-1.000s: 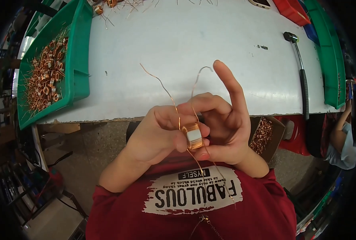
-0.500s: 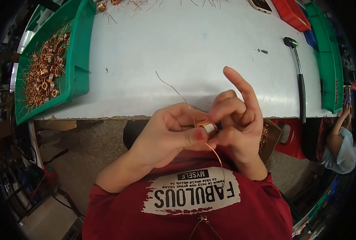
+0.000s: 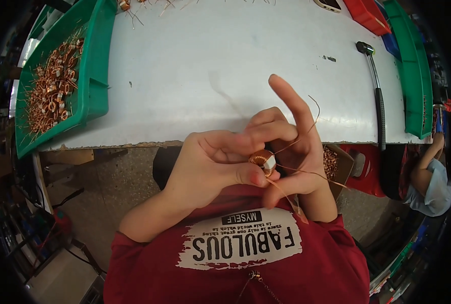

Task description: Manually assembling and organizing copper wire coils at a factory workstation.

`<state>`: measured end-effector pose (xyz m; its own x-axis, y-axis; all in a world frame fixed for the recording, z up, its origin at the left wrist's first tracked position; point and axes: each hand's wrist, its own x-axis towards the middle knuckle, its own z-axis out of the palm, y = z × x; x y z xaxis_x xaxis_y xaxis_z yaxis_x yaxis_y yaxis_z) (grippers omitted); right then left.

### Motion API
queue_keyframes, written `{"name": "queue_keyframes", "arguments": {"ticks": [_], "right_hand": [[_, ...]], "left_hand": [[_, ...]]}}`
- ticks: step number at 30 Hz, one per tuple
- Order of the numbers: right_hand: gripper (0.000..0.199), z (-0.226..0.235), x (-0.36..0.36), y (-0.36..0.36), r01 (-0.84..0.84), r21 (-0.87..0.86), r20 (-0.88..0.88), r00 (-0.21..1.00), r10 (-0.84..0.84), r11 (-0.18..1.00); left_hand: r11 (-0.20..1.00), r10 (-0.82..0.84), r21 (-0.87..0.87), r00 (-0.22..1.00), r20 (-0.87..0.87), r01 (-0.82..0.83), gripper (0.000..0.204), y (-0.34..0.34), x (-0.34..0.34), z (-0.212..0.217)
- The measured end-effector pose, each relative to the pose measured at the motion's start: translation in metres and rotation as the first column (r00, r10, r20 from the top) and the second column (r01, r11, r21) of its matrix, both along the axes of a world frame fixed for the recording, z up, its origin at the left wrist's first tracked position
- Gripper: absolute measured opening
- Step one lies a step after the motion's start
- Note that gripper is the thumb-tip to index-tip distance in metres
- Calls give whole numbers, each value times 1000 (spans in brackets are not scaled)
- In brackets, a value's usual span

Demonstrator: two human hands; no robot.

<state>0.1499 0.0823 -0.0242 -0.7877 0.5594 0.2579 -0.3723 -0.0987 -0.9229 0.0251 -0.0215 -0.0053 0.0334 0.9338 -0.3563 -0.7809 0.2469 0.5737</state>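
Over the table's near edge my left hand [image 3: 200,169] pinches a copper-wound ring coil [image 3: 259,159] between thumb and fingers. The coil has a pale, whitish block on its side, and its hole now shows. Long copper wire ends [image 3: 314,175] stick out from it, some crossing in front of my right palm and one hanging down toward the shirt. My right hand [image 3: 301,152] is just right of the coil, with its index finger raised, its middle fingers bent near the coil's top and its thumb apart below.
A green bin [image 3: 91,76] full of similar coils stands at the left. On the right lie a hammer [image 3: 377,96] with a black handle, a long green tray [image 3: 415,76] and a red bin [image 3: 365,15]. A carton [image 3: 341,169] of copper pieces stands below. Another person's arm [image 3: 430,167] shows far right.
The coil has turned in my left fingers, so its ring opening shows and its wire ends now point right. My right thumb has moved down, away from the coil.
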Motion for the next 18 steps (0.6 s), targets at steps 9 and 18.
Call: {"name": "queue_keyframes", "arguments": {"ticks": [9, 18], "right_hand": [[104, 12, -11, -11, 116, -471, 53, 993, -104, 874], [28, 3, -8, -2, -49, 427, 209, 977, -46, 903]], "left_hand": [[985, 168, 21, 978, 121, -171, 20, -2, 10, -6], [988, 98, 148, 905, -415, -39, 25, -7, 1, 3]]}}
